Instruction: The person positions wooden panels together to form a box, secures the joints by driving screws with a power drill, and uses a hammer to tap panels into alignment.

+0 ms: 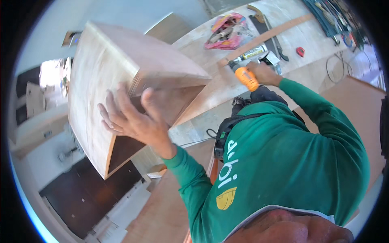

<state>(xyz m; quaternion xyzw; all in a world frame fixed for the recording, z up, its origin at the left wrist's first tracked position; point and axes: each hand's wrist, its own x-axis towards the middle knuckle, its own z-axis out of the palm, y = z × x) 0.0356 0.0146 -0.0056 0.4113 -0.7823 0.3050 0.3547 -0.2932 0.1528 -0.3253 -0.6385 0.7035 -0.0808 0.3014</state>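
My left hand [137, 119] has its fingers spread, slightly blurred, in front of the edge of a plywood box [95, 77]. Whether it touches the wood I cannot tell. The box stands tilted in view, with an open side toward me and pale panel edges. Over at the workbench, my right hand [262, 73] is closed around an orange power drill [245, 78]. Its black front end points at the bench, close to a wooden strip [259, 39]. Beside that hand lie a white tube [254, 52] and a small black-and-white object [270, 60] I cannot make out.
On the long plywood bench [194, 44] lie a pink plastic bag [227, 32], a handsaw [275, 38] and a red tape measure [300, 52]. A tool roll [330, 16] sits at the far right, with a cable [339, 67] nearby. Large wooden sheets [336, 105] stand at the right.
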